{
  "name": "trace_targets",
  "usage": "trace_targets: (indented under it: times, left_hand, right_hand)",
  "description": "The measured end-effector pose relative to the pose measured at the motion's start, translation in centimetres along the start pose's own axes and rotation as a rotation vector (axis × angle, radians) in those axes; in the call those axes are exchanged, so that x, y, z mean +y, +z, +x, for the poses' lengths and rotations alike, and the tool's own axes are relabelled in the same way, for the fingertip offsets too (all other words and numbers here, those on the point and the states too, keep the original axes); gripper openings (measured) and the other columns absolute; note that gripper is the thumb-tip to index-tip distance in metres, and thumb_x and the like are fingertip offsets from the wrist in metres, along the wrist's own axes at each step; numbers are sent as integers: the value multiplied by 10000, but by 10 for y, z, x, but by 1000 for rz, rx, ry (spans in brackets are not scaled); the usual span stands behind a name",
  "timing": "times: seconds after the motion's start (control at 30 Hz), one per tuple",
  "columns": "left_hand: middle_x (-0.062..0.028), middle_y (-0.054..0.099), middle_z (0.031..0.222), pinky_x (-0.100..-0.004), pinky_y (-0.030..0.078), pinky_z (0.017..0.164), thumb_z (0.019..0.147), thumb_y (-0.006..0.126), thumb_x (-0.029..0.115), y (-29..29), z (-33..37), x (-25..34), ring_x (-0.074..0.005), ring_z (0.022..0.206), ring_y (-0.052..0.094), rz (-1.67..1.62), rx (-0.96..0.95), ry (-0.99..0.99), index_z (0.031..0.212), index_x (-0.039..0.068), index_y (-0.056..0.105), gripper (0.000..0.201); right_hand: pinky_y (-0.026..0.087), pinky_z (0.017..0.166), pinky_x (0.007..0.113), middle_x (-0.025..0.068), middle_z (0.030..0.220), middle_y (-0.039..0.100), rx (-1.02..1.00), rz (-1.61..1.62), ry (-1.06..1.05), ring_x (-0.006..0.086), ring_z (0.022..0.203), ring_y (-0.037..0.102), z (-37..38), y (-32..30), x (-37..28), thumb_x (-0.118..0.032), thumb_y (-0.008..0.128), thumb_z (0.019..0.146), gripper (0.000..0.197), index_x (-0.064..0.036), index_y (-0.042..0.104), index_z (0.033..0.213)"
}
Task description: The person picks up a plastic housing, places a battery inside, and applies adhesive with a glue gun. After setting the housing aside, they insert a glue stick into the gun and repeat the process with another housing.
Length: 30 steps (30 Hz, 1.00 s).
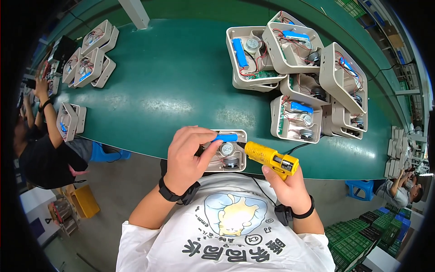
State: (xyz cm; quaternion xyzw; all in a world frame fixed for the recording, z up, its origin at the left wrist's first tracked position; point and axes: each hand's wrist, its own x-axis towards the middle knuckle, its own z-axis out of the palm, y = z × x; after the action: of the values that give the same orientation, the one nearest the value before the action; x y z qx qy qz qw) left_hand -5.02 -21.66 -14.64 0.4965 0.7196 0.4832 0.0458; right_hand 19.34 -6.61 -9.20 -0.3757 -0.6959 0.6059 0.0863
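Observation:
My left hand [188,154] pinches a blue battery pack [226,138] between thumb and fingers, over the far side of an open beige plastic housing [243,166]. Inside that housing sit a round silver part [226,149] and a dark round speaker [231,162], with thin red wires at the left. Wrapped in my right hand [288,188] is a yellow hot glue gun [272,158]. Its dark nozzle points left, at the right end of the battery pack; whether the two touch I cannot tell. The housing lies at the table's near edge, right in front of me.
Stacked beige housings [297,47] with blue packs and wires fill the right of the green table [181,68]. More housings [93,59] lie at the left. A co-worker [43,145] sits there; another person [403,188] is far right. Green crates [353,238] stand lower right.

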Motion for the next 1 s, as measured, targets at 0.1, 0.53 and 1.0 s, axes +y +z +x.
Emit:
trace_targets:
  times: [0.1, 0.53, 1.0]
  left_hand:
    - [-81, 769, 1102, -414, 535, 858, 931, 880, 62, -3, 7, 0, -314, 983, 666, 79, 3, 8, 1061, 56, 761, 176]
    - [-72, 749, 1032, -367, 520, 893, 969, 829, 58, -11, 25, -4, -259, 1009, 659, 5, -276, -283, 1159, 93, 842, 194]
    - [-69, 766, 1064, -367, 511, 922, 990, 803, 45, -4, 16, -15, -252, 1025, 653, -87, -202, -265, 1167, 94, 852, 190]
  right_hand:
    - [514, 667, 317, 50, 855, 720, 7, 8, -8, 142, 718, 629, 2, 0, 7, -130, 757, 1068, 200, 30, 732, 1185]
    - [522, 661, 375, 125, 833, 710, 12, -133, -153, 271, 694, 670, 15, 3, 5, -143, 762, 1051, 167, 19, 732, 1078]
    - [523, 636, 422, 162, 861, 694, -65, -116, -65, 369, 680, 669, 12, -3, -5, -138, 774, 1024, 164, 19, 729, 1011]
